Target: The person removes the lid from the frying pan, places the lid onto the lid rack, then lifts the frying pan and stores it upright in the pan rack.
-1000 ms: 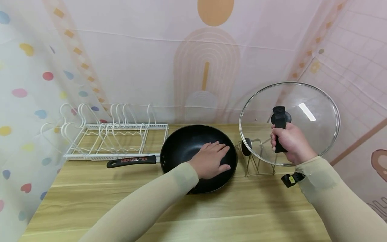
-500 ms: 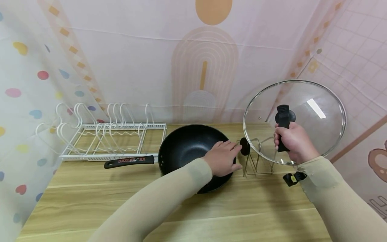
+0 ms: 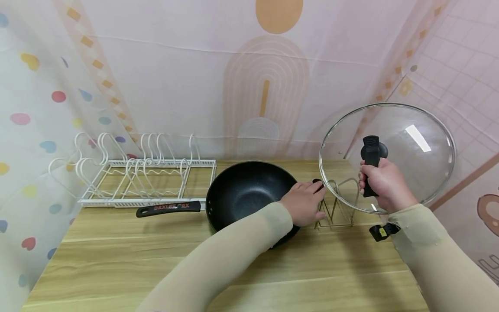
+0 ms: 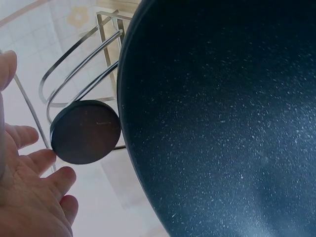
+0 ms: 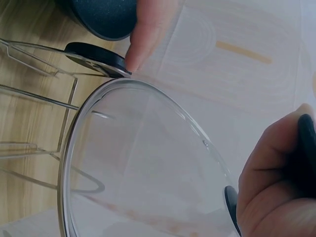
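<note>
My right hand (image 3: 386, 184) grips the black upright handle (image 3: 371, 151) of a large glass lid (image 3: 417, 177), held tilted up above the right end of the table. The lid's steel rim overlaps the small wire rack (image 3: 336, 225) in the head view. My left hand (image 3: 304, 203) reaches across the right rim of a black wok (image 3: 249, 195), fingers extended. Its fingertips are at the edge of a round black disc (image 4: 85, 132) on the rack's near side; a finger appears to touch the disc (image 5: 96, 58) in the right wrist view. In the head view the hand mostly hides the disc.
On the left stands a white wire dish rack (image 3: 148, 202) with several curved prongs. The wok's long black handle (image 3: 168, 209) points left, just in front of that rack. A patterned curtain (image 3: 175, 86) hangs behind the wooden table (image 3: 117, 260).
My left hand has moved right, from over the wok to the black disc on the wire rack. My right hand has carried the lid slightly to the right.
</note>
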### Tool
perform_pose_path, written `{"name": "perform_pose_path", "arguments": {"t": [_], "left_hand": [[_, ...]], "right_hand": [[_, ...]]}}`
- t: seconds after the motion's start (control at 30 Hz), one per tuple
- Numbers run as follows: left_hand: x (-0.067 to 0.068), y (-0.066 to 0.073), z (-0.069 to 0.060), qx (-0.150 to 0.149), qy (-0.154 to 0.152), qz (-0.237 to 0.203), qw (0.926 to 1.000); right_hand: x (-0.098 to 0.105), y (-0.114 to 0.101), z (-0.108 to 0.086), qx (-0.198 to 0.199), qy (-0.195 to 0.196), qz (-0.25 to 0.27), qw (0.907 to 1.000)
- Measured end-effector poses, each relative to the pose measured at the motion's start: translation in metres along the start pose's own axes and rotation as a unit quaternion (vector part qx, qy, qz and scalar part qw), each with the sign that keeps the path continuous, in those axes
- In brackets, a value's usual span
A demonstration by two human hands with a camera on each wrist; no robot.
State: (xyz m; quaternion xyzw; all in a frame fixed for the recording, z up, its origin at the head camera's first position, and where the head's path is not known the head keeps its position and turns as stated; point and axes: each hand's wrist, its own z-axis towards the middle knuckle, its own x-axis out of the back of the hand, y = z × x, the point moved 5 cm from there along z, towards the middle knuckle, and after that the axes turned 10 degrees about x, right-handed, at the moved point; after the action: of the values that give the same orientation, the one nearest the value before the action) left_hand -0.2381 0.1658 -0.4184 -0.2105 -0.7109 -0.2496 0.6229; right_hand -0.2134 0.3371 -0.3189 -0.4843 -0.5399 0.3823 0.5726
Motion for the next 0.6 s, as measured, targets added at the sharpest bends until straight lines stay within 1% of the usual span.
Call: {"name": "perform_pose_path", "arguments": {"t": [0.13, 0.2, 0.4, 0.6], "left_hand": [[-0.0016, 0.0039, 0.0015, 0.004, -0.006, -0.007, 0.9999], [-0.0029, 0.0054, 0.0021, 0.004, -0.004, -0.01, 0.9999], [-0.0049, 0.0044, 0.0053, 0.012, 0.009, 0.009, 0.9999], [-0.005, 0.0039, 0.0067, 0.016, -0.007, 0.016, 0.9997]], "right_hand": [[0.0018, -0.0008, 0.0006, 0.009, -0.002, -0.038, 0.9992], [0.0029, -0.0008, 0.0, 0.011, -0.005, -0.052, 0.9986], [0.0033, 0.0, -0.0012, 0.01, -0.005, -0.062, 0.998], [0.0036, 0.002, -0.0021, 0.009, -0.002, -0.076, 0.9971]]}}
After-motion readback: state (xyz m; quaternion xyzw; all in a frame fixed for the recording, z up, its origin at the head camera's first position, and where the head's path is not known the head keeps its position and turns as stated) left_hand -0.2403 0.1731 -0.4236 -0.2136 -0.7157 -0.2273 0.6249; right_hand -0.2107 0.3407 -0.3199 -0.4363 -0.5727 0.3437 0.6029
